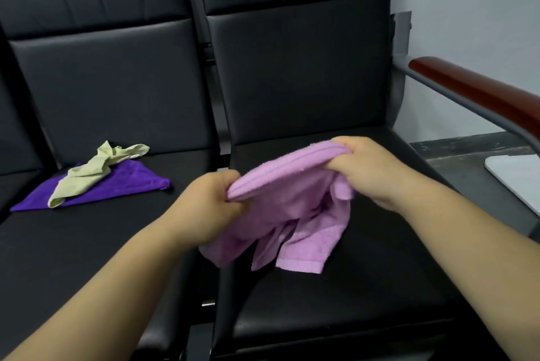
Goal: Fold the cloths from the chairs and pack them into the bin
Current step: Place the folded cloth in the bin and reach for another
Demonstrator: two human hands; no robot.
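A pink cloth point(292, 200) hangs doubled over between both hands above the right black chair seat point(336, 296). My left hand point(210, 202) grips its folded edge at the left end, and my right hand point(371, 170) grips the same edge at the right end. The loose lower corners of the pink cloth droop onto the seat. On the left chair seat point(87, 243) a dark purple cloth point(117, 185) lies flat with a crumpled pale green cloth point(93, 167) on top of it. No bin is in view.
A reddish-brown wooden armrest point(482, 91) on a grey metal frame runs along the right side. Beyond it lies a grey ledge with a white flat object point(517, 173) at the frame edge. Black chair backs point(292, 68) rise behind both seats.
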